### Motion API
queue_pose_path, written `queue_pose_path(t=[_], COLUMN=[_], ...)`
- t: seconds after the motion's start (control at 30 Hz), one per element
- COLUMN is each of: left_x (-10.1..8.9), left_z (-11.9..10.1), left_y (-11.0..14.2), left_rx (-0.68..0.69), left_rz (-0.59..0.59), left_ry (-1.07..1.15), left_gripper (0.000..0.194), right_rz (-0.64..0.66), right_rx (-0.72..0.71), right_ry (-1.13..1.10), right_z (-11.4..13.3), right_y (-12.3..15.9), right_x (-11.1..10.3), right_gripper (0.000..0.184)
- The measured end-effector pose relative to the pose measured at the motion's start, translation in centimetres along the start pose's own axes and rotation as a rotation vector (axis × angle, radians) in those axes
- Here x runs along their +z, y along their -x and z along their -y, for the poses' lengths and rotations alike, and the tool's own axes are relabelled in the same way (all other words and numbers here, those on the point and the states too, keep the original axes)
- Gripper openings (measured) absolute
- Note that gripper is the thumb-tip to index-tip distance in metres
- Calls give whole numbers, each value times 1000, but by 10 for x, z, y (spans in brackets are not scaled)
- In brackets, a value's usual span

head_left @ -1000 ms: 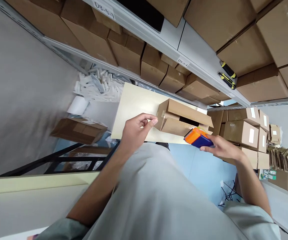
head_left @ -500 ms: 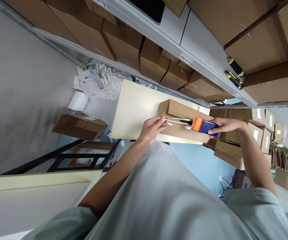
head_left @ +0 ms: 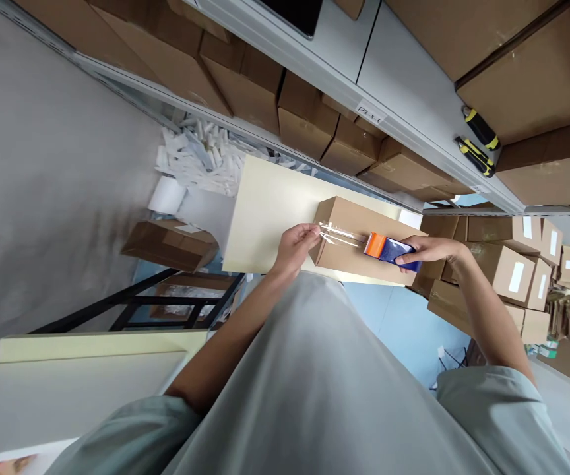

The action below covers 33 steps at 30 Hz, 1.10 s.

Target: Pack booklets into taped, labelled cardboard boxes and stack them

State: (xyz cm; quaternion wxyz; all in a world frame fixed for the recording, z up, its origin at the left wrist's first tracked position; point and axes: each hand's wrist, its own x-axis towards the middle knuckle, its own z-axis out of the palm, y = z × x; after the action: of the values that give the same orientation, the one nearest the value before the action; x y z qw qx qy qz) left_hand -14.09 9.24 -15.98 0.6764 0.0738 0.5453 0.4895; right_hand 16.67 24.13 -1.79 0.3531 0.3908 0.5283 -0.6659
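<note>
A brown cardboard box (head_left: pixel 359 254) lies on a cream-coloured board, its long side running left to right. My right hand (head_left: pixel 426 249) is closed around a blue and orange tape dispenser (head_left: pixel 388 252), held over the middle of the box top. From its orange end a strip of clear packing tape (head_left: pixel 342 235) stretches left along the box's seam. At the left edge of the box, my left hand (head_left: pixel 295 245) pinches the free end of that tape between thumb and fingers.
The cream board (head_left: pixel 258 211) extends left of the box. Above it runs a grey shelf (head_left: pixel 344 72) with cartons and two yellow-black utility knives (head_left: pixel 477 155). White scraps (head_left: pixel 210 152) are heaped at upper left, near an open carton (head_left: pixel 173 244). More boxes (head_left: pixel 503 264) are stacked at right.
The dispenser and both hands have shifted slightly left. The box's left end now shows clear of my left hand, and the tape lies lower, along the box top.
</note>
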Motion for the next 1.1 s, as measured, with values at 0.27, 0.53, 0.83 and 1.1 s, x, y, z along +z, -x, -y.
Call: queue_pose_path(t=[0.27, 0.53, 0.83, 1.1], left_x=[-15, -17, -3, 31], left_z=[8, 25, 24, 22], left_y=[-19, -41, -42, -5], left_rx=[0, -80, 136, 439], left_rz=[19, -43, -228, -210], left_ry=[61, -14, -529, -739], left_gripper=[47, 37, 43, 27], right_rz=[-33, -24, -81, -34], right_rx=[-31, -28, -16, -145], right_ry=[-70, -41, -118, -66], right_z=[8, 17, 16, 0], right_y=[-14, -20, -20, -28], right_x=[8, 11, 22, 20], right_gripper=[65, 66, 68, 65])
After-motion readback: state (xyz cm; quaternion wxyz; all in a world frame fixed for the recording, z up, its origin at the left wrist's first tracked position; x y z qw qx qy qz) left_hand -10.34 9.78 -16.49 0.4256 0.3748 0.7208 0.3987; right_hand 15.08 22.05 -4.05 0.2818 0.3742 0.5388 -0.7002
